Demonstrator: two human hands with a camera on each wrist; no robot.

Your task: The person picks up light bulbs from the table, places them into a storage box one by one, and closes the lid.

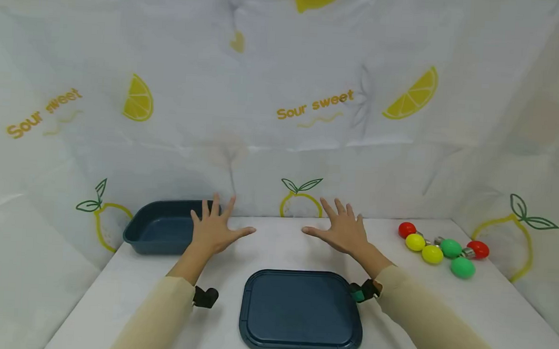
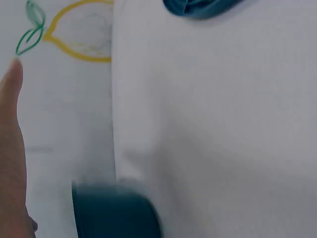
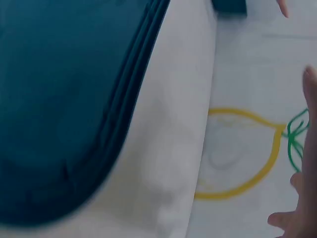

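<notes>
Both hands are raised over the white table with fingers spread, and neither holds anything. In the head view the left hand is nearest to a dark blue open bin, overlapping its right end. The right hand hovers beyond a dark blue flat lid with a raised rim, which lies at the front middle. The right wrist view shows the lid's edge close up, with a thumb at the right. Only a corner of the bin appears in the left wrist view.
Several bulb-shaped pieces lie at the table's right rear: red, yellow and green, some with silvery ends. A white curtain printed with lemons encloses the table's back and sides.
</notes>
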